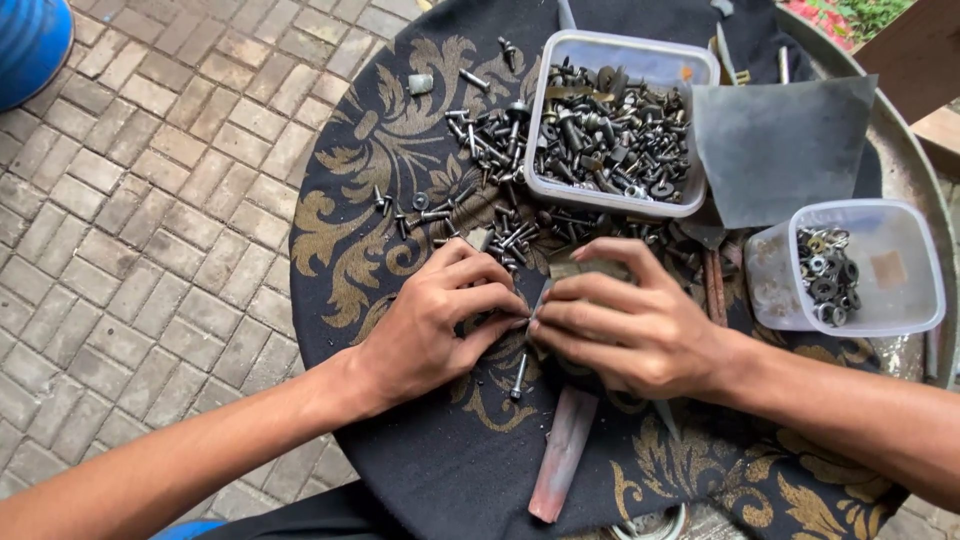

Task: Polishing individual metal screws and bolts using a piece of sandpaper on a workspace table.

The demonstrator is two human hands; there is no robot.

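Small hardware getting picked over on a black-and-gold cloth (400,150)

Left hand (430,325) and right hand (625,320) are curled fingertip to fingertip, something tiny pinched between them, can't be made out; loose screws (490,135) scattered just above.

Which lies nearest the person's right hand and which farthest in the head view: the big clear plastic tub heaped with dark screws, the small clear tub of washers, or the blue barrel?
From the right hand:
1. Big clear plastic tub heaped with dark screws, just above it.
2. Small clear tub of washers, off to the right.
3. Blue barrel, far top-left corner.
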